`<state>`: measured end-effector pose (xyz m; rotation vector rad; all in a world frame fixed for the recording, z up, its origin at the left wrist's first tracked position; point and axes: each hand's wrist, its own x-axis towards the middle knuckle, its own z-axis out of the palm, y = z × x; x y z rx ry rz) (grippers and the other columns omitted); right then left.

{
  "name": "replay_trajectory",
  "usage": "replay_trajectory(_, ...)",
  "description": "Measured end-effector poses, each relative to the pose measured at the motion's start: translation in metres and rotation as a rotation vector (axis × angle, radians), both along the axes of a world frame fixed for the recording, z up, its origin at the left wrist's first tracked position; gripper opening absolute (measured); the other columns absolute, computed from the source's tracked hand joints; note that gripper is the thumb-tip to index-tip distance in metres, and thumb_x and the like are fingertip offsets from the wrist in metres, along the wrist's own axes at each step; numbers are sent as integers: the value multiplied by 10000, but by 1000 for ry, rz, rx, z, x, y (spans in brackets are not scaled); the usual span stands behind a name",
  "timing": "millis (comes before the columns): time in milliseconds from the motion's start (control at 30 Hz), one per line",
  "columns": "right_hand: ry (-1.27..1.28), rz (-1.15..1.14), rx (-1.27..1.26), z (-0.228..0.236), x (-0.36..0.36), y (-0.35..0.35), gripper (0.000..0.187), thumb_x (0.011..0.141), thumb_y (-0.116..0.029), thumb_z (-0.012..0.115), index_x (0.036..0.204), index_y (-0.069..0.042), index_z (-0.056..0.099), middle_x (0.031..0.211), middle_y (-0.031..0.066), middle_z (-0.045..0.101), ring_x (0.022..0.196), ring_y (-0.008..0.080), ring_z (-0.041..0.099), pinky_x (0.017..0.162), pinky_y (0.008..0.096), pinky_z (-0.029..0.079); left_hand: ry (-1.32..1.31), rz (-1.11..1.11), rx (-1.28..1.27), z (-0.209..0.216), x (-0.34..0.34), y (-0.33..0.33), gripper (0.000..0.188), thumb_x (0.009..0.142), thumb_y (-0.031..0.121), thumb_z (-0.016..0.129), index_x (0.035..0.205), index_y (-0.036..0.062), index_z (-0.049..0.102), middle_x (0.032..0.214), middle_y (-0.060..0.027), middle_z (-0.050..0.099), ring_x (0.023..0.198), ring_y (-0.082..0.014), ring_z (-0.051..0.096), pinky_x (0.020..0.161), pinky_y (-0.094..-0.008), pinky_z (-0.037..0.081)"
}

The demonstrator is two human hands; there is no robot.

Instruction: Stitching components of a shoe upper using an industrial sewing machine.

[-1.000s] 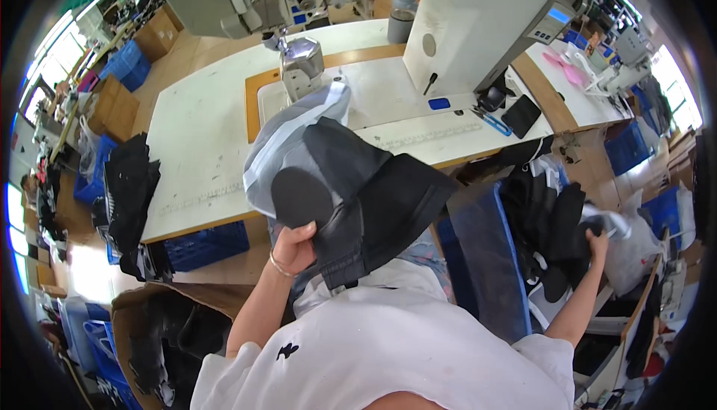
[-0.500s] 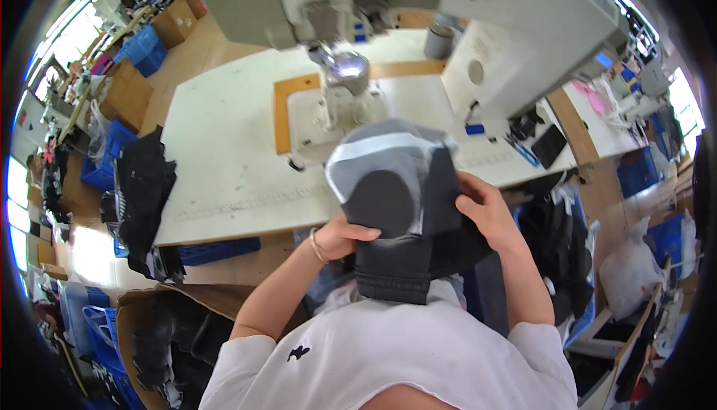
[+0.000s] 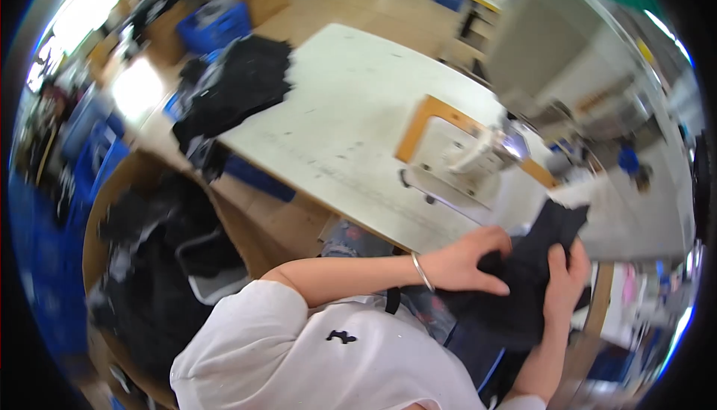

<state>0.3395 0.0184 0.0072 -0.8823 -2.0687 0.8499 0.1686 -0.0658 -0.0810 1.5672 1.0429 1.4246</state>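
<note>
My right hand (image 3: 565, 279) pinches a black fabric piece (image 3: 526, 272) between thumb and fingers, near its ragged upper end. The cloth hangs down over my lap, right of the middle. My left hand (image 3: 470, 261), with a bracelet at the wrist, reaches across to the cloth's left side. Its thumb and fingers are spread apart, with black cloth behind them. In the carton (image 3: 216, 205) at my left, a black piece with a pale grey-white border (image 3: 213, 264) lies on top of dark fabric.
The white sewing table (image 3: 336, 126) stretches ahead, its front edge close to my left forearm. A sewing machine (image 3: 597, 111) stands at the right, with its lamp lit. Black cloth (image 3: 239, 81) hangs over the table's left end. Beyond it stands a blue crate (image 3: 216, 28).
The view has swung left. The pale-lined piece with a dark oval has left my hands, and a similar pale-edged piece now lies in the carton. My right hand now holds black fabric.
</note>
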Motion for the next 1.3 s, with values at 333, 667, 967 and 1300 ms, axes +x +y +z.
replay_trajectory(333, 164, 435, -119, -7, -11, 20, 245, 892, -200, 613, 888, 43, 579, 843, 119, 631, 774, 158, 579, 726, 294, 464, 634, 758, 482, 4, -3, -30, 220, 671, 145, 664, 739, 59, 473, 1165, -107, 581, 1161, -317, 516, 1004, -461, 394)
replay_trajectory(667, -57, -209, 251, -56, -34, 40, 241, 939, -174, 557, 854, 49, 524, 733, 113, 537, 672, 192, 425, 660, 326, 404, 172, 76, -65, -41, -42, -7, 426, 903, 264, 591, 1251, 49, 472, 1267, -146, 532, 1143, -317, 530, 958, -375, 427)
replay_trajectory(967, -282, 0, -29, -22, -58, 68, 256, 906, -151, 592, 775, 27, 463, 654, 23, 425, 646, 114, 350, 585, 285, 340, 2056, 683, -508, 11, -429, -104, 783, 649, 389, 797, 1315, 149, 462, 1222, -7, 538, 1234, -197, 443, 1065, -483, 296)
replay_trajectory(1300, -197, -56, 22, -41, -56, 69, 255, 899, -168, 601, 788, 19, 469, 675, 16, 412, 670, 105, 354, 598, 266, 340, 1938, 571, -672, 23, -447, -88, 1045, 441, 469, 865, 1311, 95, 426, 1136, -50, 527, 1124, -222, 490, 967, -383, 354)
